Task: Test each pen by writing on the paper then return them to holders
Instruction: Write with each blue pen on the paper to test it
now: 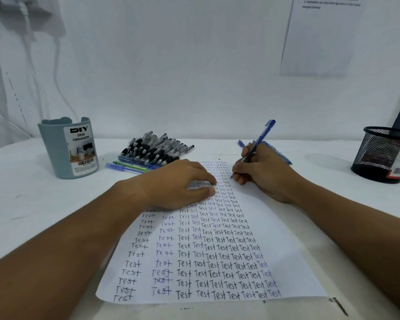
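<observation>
Blue pen (254, 150): slim plastic stick, capped end tilted up and far, tip down on the right margin of the paper (284, 245). Pinched low on the barrel by the right hand (261, 174), fingers closed around it in a writing grip. Likely light, stiff, somewhat slick; best taken near the tip for writing, mid-barrel for carrying to a holder. Paper thin, limp, prone to sliding; covered in columns of "Test", mostly black, faint blue at the right edge. Pinned by the left hand (180, 183), flat, fingers spread and pressing, holding nothing. Beyond the left hand, heap of black-grip pens (153, 148) with several coloured ones along its near side. More blue pens (280, 154) just behind the right hand, partly hidden. Far left, grey desk organizer (68, 148), upright, contents not visible. Far right, black mesh holder (383, 153), apparently empty. All on a white table (32, 204).
</observation>
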`<action>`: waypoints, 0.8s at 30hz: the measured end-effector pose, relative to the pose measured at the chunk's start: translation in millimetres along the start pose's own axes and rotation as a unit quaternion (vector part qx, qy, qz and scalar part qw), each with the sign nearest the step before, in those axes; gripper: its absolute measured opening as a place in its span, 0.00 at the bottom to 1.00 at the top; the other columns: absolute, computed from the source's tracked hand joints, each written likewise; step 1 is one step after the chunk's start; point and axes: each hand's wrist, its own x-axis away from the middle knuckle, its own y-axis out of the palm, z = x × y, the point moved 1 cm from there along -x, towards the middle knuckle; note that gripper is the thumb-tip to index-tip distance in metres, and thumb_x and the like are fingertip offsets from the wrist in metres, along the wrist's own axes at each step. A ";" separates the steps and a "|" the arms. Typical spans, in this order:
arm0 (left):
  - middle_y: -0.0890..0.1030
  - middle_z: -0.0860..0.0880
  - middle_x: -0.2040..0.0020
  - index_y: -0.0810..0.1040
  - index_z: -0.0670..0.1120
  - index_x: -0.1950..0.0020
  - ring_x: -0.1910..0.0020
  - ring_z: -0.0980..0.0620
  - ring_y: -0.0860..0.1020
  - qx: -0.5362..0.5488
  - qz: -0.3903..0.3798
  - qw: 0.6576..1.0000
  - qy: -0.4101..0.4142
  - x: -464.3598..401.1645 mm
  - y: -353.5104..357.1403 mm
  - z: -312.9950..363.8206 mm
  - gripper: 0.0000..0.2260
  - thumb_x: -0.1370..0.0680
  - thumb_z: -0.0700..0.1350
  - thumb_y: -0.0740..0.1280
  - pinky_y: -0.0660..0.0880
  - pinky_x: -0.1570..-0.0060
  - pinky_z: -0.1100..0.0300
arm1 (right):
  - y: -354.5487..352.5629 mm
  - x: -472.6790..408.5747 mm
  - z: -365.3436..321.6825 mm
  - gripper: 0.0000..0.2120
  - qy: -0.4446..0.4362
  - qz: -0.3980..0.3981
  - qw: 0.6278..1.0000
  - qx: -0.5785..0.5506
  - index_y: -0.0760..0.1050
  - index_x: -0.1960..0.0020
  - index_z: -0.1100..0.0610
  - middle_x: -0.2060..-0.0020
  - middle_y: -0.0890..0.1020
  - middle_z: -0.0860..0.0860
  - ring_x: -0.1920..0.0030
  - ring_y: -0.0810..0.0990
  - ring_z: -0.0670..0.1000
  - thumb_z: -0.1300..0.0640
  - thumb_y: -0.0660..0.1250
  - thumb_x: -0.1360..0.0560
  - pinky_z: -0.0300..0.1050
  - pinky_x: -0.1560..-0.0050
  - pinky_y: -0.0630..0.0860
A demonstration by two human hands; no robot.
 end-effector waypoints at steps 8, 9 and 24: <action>0.74 0.57 0.34 0.74 0.56 0.33 0.35 0.60 0.67 0.003 -0.001 1.000 0.000 0.8 -0.8 1.5 0.18 0.20 0.59 0.58 0.62 0.35 0.63 | 0.0 0.1 -1.3 0.13 0.005 0.003 1.000 0.002 0.64 0.51 0.58 0.67 0.78 0.60 0.68 0.76 0.56 0.73 0.64 0.25 0.44 0.67 0.74; 0.74 0.57 0.34 0.74 0.56 0.33 0.35 0.60 0.67 0.003 -0.001 1.000 0.001 0.7 -0.7 1.6 0.18 0.20 0.59 0.58 0.62 0.35 0.63 | -0.2 0.3 -1.1 0.14 0.005 0.007 1.000 -0.005 0.64 0.51 0.58 0.67 0.77 0.60 0.68 0.75 0.55 0.73 0.63 0.25 0.44 0.67 0.74; 0.74 0.57 0.34 0.74 0.57 0.33 0.35 0.60 0.68 -0.003 0.004 1.000 0.005 0.2 -0.3 -0.5 0.19 0.21 0.60 0.58 0.63 0.33 0.60 | -0.1 -2.3 0.8 0.14 0.007 0.021 1.000 -0.017 0.63 0.50 0.58 0.68 0.76 0.60 0.70 0.76 0.54 0.74 0.63 0.25 0.44 0.69 0.74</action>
